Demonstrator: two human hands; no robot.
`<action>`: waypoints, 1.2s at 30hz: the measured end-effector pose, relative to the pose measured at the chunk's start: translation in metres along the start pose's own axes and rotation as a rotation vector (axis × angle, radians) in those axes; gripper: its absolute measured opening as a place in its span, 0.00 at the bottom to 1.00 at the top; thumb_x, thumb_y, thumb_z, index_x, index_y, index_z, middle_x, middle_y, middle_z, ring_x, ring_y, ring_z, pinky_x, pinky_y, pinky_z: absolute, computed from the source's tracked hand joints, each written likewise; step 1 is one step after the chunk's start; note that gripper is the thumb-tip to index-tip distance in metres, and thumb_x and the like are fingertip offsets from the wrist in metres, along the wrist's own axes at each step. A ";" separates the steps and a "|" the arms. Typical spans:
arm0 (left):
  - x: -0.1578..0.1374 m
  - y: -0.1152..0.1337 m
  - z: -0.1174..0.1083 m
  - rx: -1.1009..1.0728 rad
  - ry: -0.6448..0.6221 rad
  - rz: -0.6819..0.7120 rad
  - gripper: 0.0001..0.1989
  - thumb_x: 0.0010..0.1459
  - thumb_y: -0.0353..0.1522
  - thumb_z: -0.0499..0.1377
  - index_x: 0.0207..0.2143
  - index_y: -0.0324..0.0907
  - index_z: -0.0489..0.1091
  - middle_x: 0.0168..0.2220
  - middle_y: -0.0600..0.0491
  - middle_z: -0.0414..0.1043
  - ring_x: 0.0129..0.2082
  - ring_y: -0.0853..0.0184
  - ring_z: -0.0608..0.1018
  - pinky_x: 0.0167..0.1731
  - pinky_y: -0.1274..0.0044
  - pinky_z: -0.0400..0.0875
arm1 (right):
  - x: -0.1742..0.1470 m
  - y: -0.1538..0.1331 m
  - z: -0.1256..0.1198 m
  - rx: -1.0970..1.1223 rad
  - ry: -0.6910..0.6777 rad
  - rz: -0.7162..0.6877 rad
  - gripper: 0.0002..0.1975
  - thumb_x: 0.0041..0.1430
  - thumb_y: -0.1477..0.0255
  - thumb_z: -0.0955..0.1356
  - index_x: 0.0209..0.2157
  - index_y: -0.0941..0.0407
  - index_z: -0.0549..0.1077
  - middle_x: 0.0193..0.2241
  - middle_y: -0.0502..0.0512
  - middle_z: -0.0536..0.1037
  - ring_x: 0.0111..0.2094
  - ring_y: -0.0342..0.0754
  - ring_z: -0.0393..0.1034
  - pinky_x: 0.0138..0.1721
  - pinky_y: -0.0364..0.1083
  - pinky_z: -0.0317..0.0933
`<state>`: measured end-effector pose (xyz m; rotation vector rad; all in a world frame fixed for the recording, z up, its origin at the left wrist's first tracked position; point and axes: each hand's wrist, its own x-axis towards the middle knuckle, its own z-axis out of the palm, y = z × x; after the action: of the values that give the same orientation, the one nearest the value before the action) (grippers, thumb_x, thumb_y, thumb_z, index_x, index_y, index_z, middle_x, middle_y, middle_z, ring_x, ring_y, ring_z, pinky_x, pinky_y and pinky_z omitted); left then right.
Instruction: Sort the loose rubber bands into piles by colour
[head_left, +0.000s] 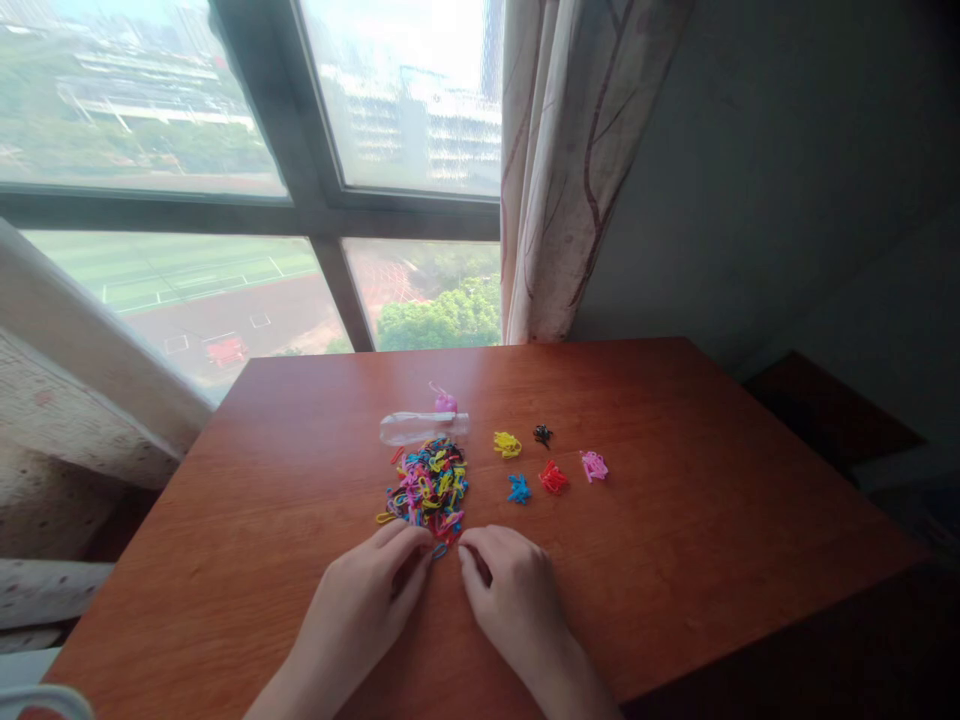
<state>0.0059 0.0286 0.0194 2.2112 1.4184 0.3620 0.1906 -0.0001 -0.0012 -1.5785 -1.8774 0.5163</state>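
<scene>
A mixed pile of small colourful elastic bands (429, 482) lies on the wooden table in front of me. My left hand (379, 575) is at the pile's near edge, thumb and index finger pinched together. A blue elastic band (439, 551) shows right beside those fingertips; I cannot tell whether they grip it. Just to the right, my right hand (510, 570) has its fingertips closed by a few red bands at the pile's edge. What it pinches, if anything, is hidden.
Separate small heaps of yellow bands (507, 445), black bands (543, 434), blue bands (518, 489), red bands (553, 477) and pink bands (594, 466) lie to the right. Behind the pile, a clear bottle (416, 429) lies sideways near a pink charm-like piece (445, 401). A window backs the table (712, 500).
</scene>
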 end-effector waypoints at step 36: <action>0.103 0.067 -0.006 0.236 -0.096 0.249 0.09 0.58 0.28 0.55 0.32 0.45 0.75 0.36 0.51 0.75 0.32 0.65 0.79 0.29 0.77 0.67 | 0.000 0.006 0.005 -0.149 0.025 -0.004 0.08 0.55 0.80 0.66 0.27 0.54 0.70 0.26 0.49 0.76 0.28 0.45 0.71 0.28 0.42 0.50</action>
<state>0.0987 0.1003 0.0560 2.5687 1.1890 0.1748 0.1912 0.0018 -0.0086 -1.6679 -1.9382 0.3599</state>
